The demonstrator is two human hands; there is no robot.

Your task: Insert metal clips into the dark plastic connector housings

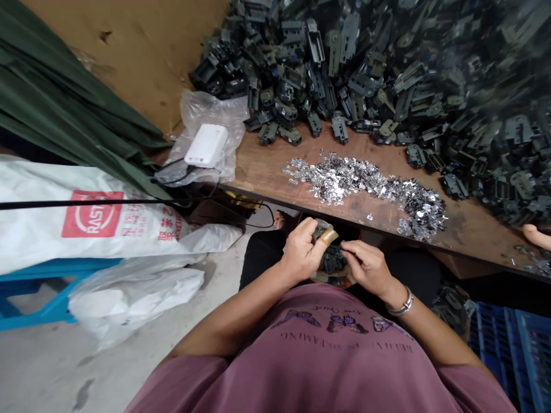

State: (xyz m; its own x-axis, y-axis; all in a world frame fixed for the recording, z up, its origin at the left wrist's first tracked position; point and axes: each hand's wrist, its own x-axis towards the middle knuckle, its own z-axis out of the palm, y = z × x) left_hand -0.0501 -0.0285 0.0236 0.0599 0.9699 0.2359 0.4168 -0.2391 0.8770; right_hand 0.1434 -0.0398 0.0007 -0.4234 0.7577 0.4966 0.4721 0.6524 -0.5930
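Observation:
My left hand (301, 251) is closed around a dark grey plastic part (319, 230), mostly hidden by the fingers. Yellowish tape (329, 236) wraps the thumb tip. Just to its right, my right hand (367, 267) has thumb and forefinger pinched together; whatever is between them is too small to make out. Below both hands, in my lap area, a container holds several dark plastic parts (333, 261). On the table in front lies a long heap of small shiny metal pieces (344, 176), partly spread out.
A large pile of dark plastic housings (357, 80) covers the back of the wooden table (262, 163). A white power bank (206, 145) lies on clear plastic. White sacks (51, 218) rest on a blue stool (64, 287) at left. Another person's finger (536, 236) shows at right, above blue crates (508, 344).

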